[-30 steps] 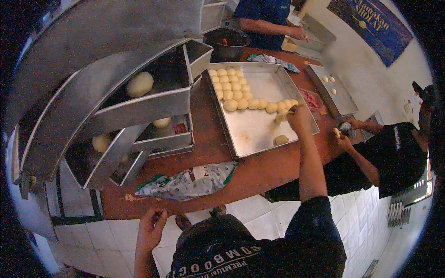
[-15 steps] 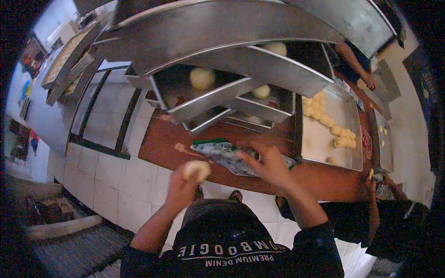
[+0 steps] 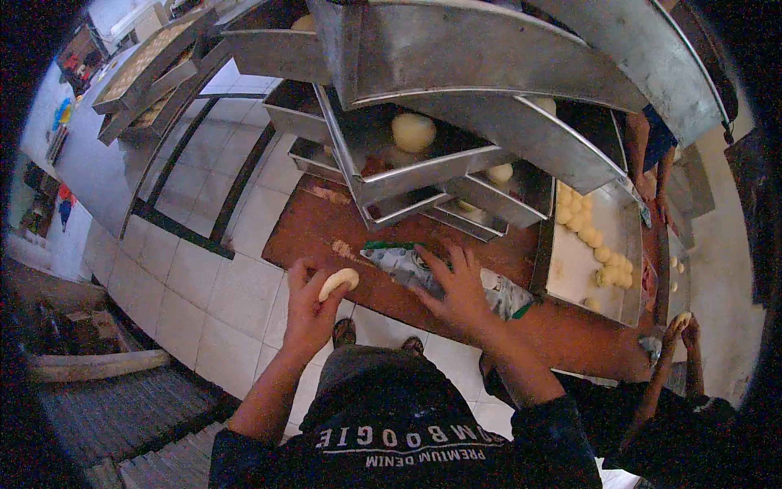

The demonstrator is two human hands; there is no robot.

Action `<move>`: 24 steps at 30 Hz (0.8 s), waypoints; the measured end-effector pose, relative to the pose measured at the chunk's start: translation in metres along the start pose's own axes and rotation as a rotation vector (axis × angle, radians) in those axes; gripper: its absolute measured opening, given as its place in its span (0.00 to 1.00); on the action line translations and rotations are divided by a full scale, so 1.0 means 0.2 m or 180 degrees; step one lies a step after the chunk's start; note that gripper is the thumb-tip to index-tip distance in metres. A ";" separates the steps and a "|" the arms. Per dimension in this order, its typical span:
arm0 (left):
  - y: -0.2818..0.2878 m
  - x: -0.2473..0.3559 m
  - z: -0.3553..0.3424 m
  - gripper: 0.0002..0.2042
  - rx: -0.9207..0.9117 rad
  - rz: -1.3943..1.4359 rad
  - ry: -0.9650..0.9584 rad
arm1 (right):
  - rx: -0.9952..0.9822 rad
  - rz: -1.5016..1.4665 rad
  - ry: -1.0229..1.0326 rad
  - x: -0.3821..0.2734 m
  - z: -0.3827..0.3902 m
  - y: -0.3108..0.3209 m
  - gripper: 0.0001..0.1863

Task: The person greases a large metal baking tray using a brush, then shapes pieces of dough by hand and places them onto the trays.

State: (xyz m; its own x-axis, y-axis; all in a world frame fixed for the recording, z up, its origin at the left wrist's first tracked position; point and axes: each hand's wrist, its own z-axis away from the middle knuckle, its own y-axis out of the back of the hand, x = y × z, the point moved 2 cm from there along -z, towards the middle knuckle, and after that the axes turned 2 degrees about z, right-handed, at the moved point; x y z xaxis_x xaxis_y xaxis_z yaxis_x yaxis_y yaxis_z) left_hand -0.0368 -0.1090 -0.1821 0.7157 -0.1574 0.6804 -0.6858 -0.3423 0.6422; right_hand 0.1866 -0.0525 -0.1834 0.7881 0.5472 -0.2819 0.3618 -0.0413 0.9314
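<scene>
My left hand (image 3: 309, 308) pinches a pale, flattened piece of dough (image 3: 338, 284) in front of the table's near edge. The dough stands tilted between thumb and fingers. A grey, patterned plastic bag (image 3: 505, 295) with green edges lies on the reddish-brown table (image 3: 326, 232). Over the middle of this bag is my right hand (image 3: 456, 285), its fingers apart and their tips at a dark round opening. I cannot tell what lies inside the opening, as the fingers partly cover it. Nothing shows in the right hand's grip.
Metal trays (image 3: 423, 179) are stacked crosswise at the far side, some with a round dough ball (image 3: 413, 132). To the right, another tray (image 3: 570, 281) holds several small dough balls (image 3: 603, 261). A co-worker's hands (image 3: 683, 326) hold dough at far right; another person's arm (image 3: 664, 187) shows beyond.
The view has shifted, so the trays sit further right. My left hand has turned the dough from face-on to edge-on. My right hand's fingers have spread over the bag.
</scene>
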 end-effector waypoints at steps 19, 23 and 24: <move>-0.22 -0.28 0.01 0.20 -0.0119 0.4150 0.2712 | 0.0046 0.0515 -0.0347 0.00 -0.04 -0.14 0.33; -0.31 -0.30 -0.03 0.18 -0.0193 0.3646 0.2298 | -0.0033 0.0013 -0.0373 0.10 -0.04 -0.21 0.32; -0.33 -0.29 -0.03 0.19 -0.0262 0.3444 0.2280 | 0.0026 -0.0176 -0.0293 0.13 -0.03 -0.22 0.31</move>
State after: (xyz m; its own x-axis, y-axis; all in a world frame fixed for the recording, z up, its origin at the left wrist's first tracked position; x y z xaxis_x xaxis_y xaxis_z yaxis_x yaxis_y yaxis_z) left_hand -0.0335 -0.0718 -0.2611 -0.4141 0.2193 0.8834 -0.8918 -0.2920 -0.3455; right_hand 0.1880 -0.0317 -0.2300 0.8091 0.4697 -0.3532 0.4098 -0.0202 0.9119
